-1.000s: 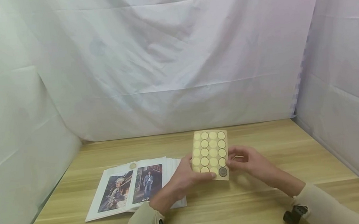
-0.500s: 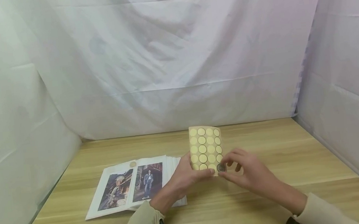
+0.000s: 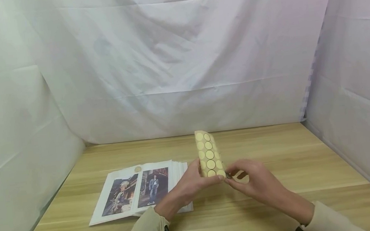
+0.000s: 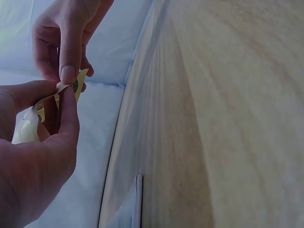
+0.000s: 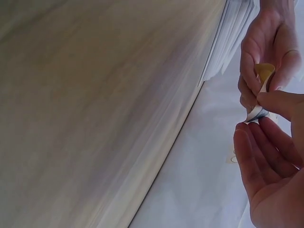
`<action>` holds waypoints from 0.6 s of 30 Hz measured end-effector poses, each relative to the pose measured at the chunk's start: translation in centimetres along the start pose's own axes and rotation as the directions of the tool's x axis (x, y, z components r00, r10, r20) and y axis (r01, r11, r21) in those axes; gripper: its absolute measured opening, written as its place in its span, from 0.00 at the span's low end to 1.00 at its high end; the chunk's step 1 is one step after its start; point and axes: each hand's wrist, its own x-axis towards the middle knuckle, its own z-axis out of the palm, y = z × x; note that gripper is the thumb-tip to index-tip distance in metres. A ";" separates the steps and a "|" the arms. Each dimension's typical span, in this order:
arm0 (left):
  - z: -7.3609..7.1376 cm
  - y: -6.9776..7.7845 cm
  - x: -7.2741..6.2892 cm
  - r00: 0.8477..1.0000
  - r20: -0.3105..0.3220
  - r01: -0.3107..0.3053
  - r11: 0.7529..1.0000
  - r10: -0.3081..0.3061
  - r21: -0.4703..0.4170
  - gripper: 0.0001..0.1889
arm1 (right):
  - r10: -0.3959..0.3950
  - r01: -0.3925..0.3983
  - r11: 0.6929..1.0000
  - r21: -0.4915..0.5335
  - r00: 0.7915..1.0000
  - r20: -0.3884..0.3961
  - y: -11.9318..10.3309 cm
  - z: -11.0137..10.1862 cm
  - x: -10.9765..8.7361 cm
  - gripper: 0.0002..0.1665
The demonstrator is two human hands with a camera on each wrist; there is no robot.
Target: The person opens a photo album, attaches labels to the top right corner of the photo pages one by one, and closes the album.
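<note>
My left hand (image 3: pixel 191 183) holds a sheet of round yellow stickers (image 3: pixel 210 154) by its lower left part, thumb across the front. One dark round sticker (image 3: pixel 228 175) sits at the sheet's lower right corner. There my right hand (image 3: pixel 256 181) pinches the edge between thumb and fingers, and the sheet's right side bends away from me. From the left wrist, the sheet (image 4: pixel 29 127) looks curled, with the dark sticker (image 4: pixel 75 86) close to both thumbs. In the right wrist view the pinched corner (image 5: pixel 259 113) is curved between the hands.
To the left on the wooden table (image 3: pixel 275 151) lies an open photo album (image 3: pixel 102 212) showing two photos. A pale gold round sticker (image 3: pixel 138 169) is at the top of its pages. White cloth (image 3: pixel 179 56) hangs behind and at both sides.
My right hand has moved left from the sheet's side edge to the dark sticker at the corner. The sheet's right side has bent back, hiding its right column of stickers.
</note>
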 end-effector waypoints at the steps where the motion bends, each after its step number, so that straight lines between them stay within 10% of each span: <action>1: 0.0 0.0 0.0 1.000 0.005 -0.004 1.000 0.004 0.004 0.36 | 0.003 -0.003 1.000 0.000 1.000 0.002 0.0 0.0 0.0 0.15; 18: -0.1 0.2 -0.1 1.000 0.001 0.000 0.999 0.000 0.053 0.33 | 0.051 -0.054 0.997 0.046 0.997 0.057 -0.2 -0.4 0.0 0.17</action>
